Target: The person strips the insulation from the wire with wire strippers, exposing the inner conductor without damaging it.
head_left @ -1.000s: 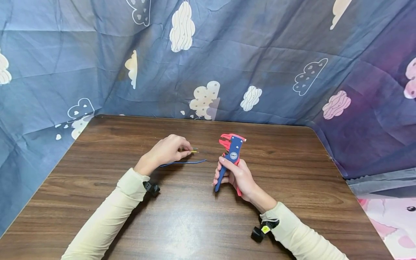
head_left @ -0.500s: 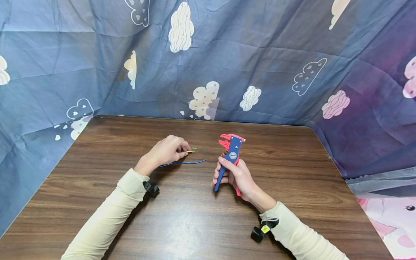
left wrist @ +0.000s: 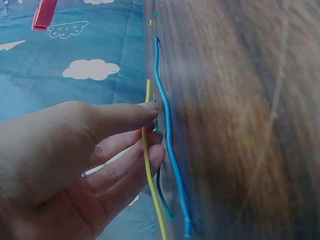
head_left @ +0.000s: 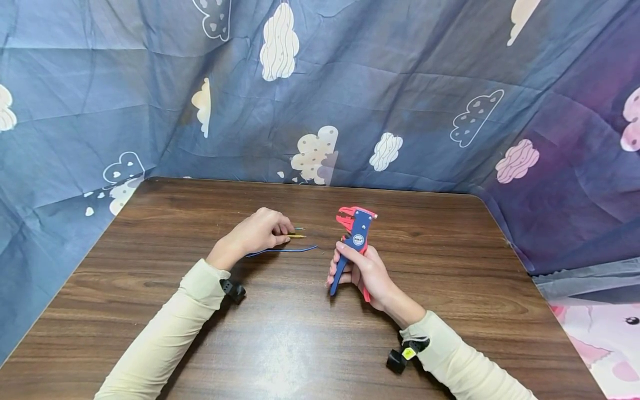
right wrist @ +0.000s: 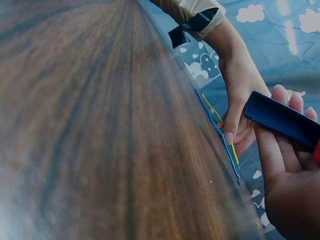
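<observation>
My left hand (head_left: 257, 230) pinches a yellow wire (left wrist: 156, 202) between thumb and fingers, low over the table. Just beyond the fingers in the left wrist view is a green wire (left wrist: 162, 200), partly covered by them. A longer blue wire (left wrist: 168, 125) lies on the tabletop, on the near side of the hand in the head view. My right hand (head_left: 367, 275) grips a blue and red wire stripper (head_left: 361, 225) by its handles, head upward and red jaws apart, facing left. Only a blue handle (right wrist: 282, 117) of it shows clearly in the right wrist view.
The brown wooden table (head_left: 300, 333) ends at a blue cloud-patterned cloth (head_left: 350, 83) behind it. Small green (left wrist: 156, 13) and yellow scraps (left wrist: 151, 22) lie past the blue wire's end. Both wrists wear black cameras.
The yellow wire's tip has shifted slightly toward the near side, away from the green wire's tip. The right hand and wire stripper are almost still.
</observation>
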`<control>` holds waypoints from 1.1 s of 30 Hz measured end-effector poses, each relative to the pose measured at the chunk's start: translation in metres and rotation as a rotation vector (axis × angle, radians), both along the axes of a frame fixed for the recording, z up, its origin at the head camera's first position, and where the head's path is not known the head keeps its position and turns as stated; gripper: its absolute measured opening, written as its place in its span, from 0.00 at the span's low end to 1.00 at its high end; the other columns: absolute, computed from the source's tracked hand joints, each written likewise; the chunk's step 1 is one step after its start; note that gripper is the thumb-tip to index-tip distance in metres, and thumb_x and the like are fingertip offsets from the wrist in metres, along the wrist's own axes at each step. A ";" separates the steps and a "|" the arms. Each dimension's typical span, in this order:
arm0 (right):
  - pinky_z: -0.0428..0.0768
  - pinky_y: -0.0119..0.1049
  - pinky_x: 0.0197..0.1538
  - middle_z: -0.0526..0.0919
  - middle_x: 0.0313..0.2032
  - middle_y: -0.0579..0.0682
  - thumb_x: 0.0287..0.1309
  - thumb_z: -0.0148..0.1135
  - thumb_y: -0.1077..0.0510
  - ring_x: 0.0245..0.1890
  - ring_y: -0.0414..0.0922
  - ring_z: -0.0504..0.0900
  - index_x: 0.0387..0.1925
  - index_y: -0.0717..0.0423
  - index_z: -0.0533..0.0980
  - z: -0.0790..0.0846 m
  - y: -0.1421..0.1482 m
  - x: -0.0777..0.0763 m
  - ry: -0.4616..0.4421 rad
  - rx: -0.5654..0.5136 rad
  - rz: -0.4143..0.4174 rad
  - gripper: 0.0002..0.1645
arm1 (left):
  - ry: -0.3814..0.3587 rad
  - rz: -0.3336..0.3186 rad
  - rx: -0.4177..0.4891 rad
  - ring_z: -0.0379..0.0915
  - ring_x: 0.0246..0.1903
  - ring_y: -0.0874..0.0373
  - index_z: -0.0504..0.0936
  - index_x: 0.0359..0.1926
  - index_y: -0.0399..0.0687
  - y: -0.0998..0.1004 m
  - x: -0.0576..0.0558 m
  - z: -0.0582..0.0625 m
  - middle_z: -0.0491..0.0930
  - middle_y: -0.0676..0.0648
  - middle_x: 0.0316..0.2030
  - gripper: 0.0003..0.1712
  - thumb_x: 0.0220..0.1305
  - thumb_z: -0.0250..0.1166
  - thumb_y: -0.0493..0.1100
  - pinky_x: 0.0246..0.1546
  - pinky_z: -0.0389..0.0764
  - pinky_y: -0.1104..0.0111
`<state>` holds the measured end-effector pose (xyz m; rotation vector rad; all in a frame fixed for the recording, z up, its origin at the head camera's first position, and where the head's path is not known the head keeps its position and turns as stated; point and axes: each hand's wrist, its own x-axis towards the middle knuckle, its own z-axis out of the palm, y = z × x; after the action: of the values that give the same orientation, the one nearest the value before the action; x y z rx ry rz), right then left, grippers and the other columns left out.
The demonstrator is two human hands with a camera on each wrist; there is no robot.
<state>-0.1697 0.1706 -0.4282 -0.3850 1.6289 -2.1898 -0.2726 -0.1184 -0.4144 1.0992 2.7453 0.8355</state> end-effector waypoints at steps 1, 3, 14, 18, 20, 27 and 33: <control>0.92 0.49 0.45 0.84 0.30 0.53 0.85 0.53 0.47 0.30 0.48 0.91 0.40 0.60 0.74 0.000 0.000 0.000 0.000 0.000 -0.002 0.21 | 0.002 -0.004 0.003 0.88 0.34 0.60 0.92 0.45 0.41 0.000 0.000 0.000 0.91 0.47 0.35 0.07 0.67 0.75 0.34 0.41 0.89 0.64; 0.92 0.50 0.45 0.84 0.30 0.53 0.85 0.53 0.47 0.31 0.48 0.91 0.40 0.60 0.74 0.000 0.000 0.000 0.002 0.002 -0.003 0.21 | 0.005 -0.009 0.006 0.88 0.34 0.59 0.92 0.45 0.41 0.000 0.000 0.001 0.91 0.47 0.36 0.07 0.67 0.75 0.34 0.42 0.89 0.63; 0.92 0.50 0.46 0.85 0.30 0.53 0.85 0.52 0.47 0.31 0.48 0.91 0.40 0.60 0.74 0.000 0.001 0.000 0.000 0.006 0.009 0.20 | 0.021 0.030 -0.033 0.87 0.35 0.62 0.93 0.45 0.45 0.002 0.001 0.002 0.92 0.51 0.35 0.07 0.67 0.75 0.36 0.43 0.89 0.64; 0.92 0.50 0.46 0.85 0.30 0.53 0.85 0.52 0.47 0.31 0.48 0.91 0.40 0.60 0.74 0.000 0.001 0.000 -0.003 0.005 0.006 0.21 | 0.021 0.053 -0.046 0.87 0.35 0.63 0.93 0.44 0.48 0.002 0.001 0.003 0.91 0.54 0.34 0.06 0.67 0.75 0.37 0.43 0.88 0.64; 0.92 0.50 0.46 0.85 0.30 0.53 0.85 0.52 0.47 0.31 0.48 0.91 0.40 0.60 0.74 0.001 0.001 0.000 -0.003 0.005 0.005 0.20 | 0.019 0.062 -0.055 0.87 0.35 0.64 0.93 0.44 0.49 0.002 0.001 0.003 0.91 0.55 0.33 0.05 0.68 0.75 0.38 0.43 0.88 0.64; 0.92 0.51 0.47 0.85 0.31 0.52 0.85 0.52 0.48 0.31 0.48 0.91 0.40 0.60 0.74 0.002 0.002 0.001 0.001 0.003 0.007 0.20 | 0.020 0.070 -0.080 0.86 0.35 0.66 0.93 0.44 0.53 0.004 0.004 0.006 0.91 0.57 0.34 0.05 0.69 0.75 0.41 0.42 0.88 0.62; 0.92 0.50 0.47 0.85 0.31 0.52 0.85 0.52 0.48 0.31 0.47 0.91 0.41 0.60 0.74 0.000 0.002 0.000 -0.001 -0.008 0.012 0.20 | 0.018 -0.009 -0.076 0.86 0.36 0.65 0.93 0.46 0.52 0.009 0.009 0.010 0.92 0.55 0.37 0.06 0.70 0.75 0.42 0.44 0.88 0.64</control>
<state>-0.1695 0.1726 -0.4279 -0.3946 1.6132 -2.1886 -0.2638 -0.1098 -0.4049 1.1089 2.7595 0.7177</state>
